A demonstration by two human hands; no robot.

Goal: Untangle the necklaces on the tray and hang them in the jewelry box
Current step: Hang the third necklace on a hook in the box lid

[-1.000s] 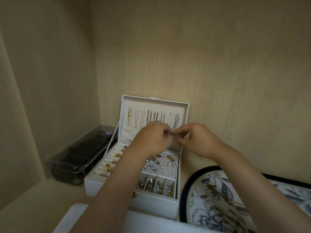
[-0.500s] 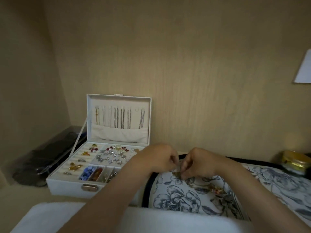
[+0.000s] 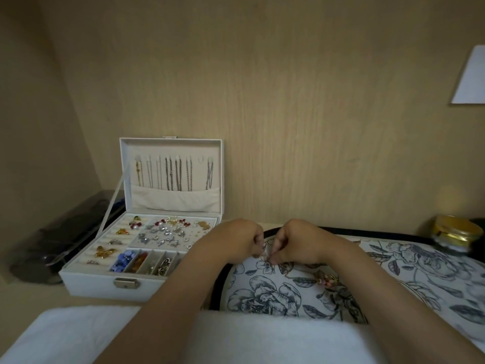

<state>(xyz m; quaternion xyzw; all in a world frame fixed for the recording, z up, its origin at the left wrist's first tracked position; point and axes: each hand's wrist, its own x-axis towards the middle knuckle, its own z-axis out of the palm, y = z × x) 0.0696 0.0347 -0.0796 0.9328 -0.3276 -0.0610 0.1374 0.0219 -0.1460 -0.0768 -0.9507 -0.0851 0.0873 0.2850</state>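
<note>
Item: left hand [image 3: 236, 240] and right hand [image 3: 296, 243]. I am holding both just above the far left edge of the tray [image 3: 420, 271], knuckles up, fingers [image 3: 258, 245] curled in and pinching a fine necklace chain [image 3: 266, 249] between the two hands.

Item: the chain. It is thin, and partly hidden by my fingers. Its lower end seems to be trailing onto the tray towards the remaining tangle [image 3: 326, 279], mid-tray; I cannot tell whether the two are joined.

Handling note: I am judging this as the teasing-apart step. The pinches should be light and close together, easing loops open sideways rather than pulling, which would tighten any knot. The work is best done low over the tray, so a dropped end lands there.

Item: jewelry box [image 3: 147, 287], at the worktop's left, just beside the tray, lid [image 3: 170, 143] standing open. Hung necklaces [image 3: 175, 177] are filling most hooks; one free hook [image 3: 201, 160] is showing towards the lid's right.

Surroundings: a dark clear case [image 3: 65, 232] in the far left corner, a gold-lidded jar [image 3: 456, 232] past the tray's far right edge, a white cloth [image 3: 236, 337] along the near edge.

Obstruction: my left forearm is crossing the box's near right corner.
</note>
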